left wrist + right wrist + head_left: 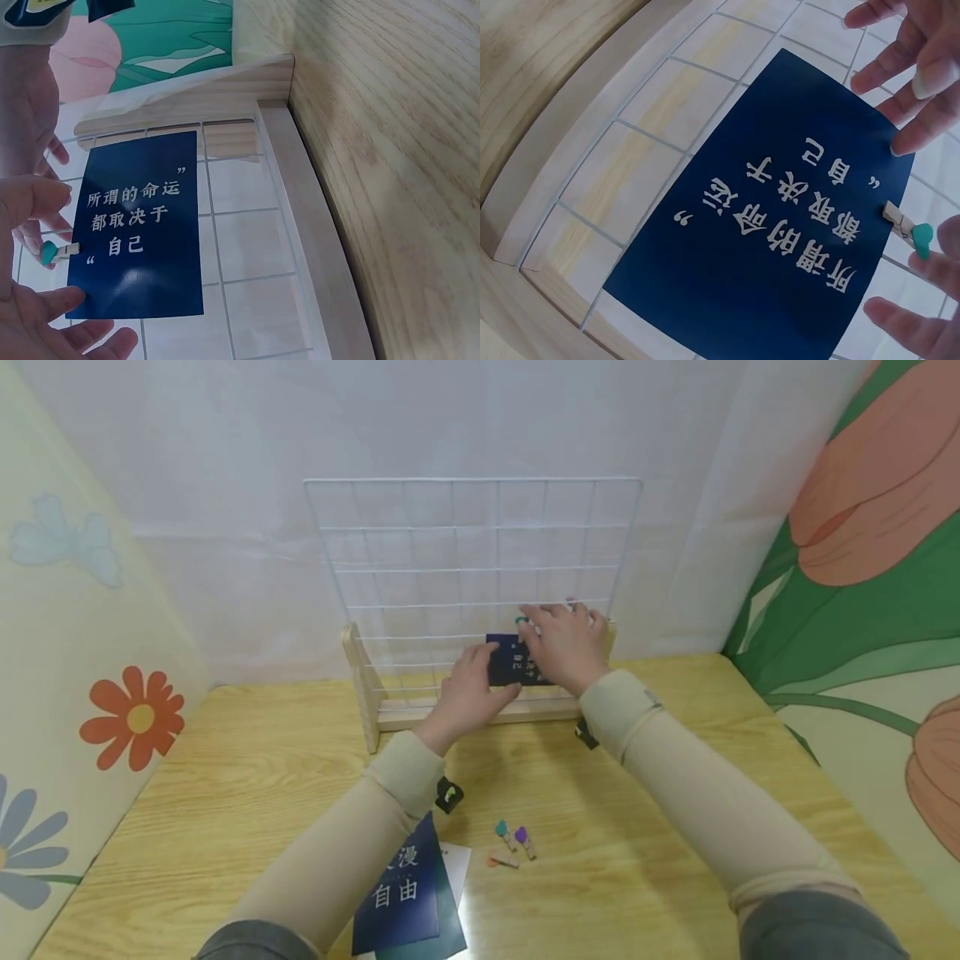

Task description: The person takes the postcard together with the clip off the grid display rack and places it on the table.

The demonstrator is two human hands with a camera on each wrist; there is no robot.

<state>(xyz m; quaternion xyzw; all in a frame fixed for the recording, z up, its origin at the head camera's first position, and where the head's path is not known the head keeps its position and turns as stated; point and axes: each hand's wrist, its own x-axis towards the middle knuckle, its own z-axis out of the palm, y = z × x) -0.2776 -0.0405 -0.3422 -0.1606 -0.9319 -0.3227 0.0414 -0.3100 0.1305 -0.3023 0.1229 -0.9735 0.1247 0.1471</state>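
A dark blue card [504,662] with white characters hangs sideways against a white wire grid [420,570]. A small wooden clothespin with a teal heart [921,238] grips the card's edge. My left hand [471,689] is at the card's left side; in the left wrist view, one fingertip [73,298] touches a corner of the card while the thumb stands apart from it. My right hand [566,647] is spread over the card's right part near the clothespin. Its fingers [900,322] look loose and pinch nothing.
A wooden stand [363,693] holds the grid upright. On the table lie several overlapping cards [405,914] below the left forearm. Beside them are three loose clothespins: teal [503,832], purple [524,839] and orange [501,860]. A white cloth [225,527] hangs behind.
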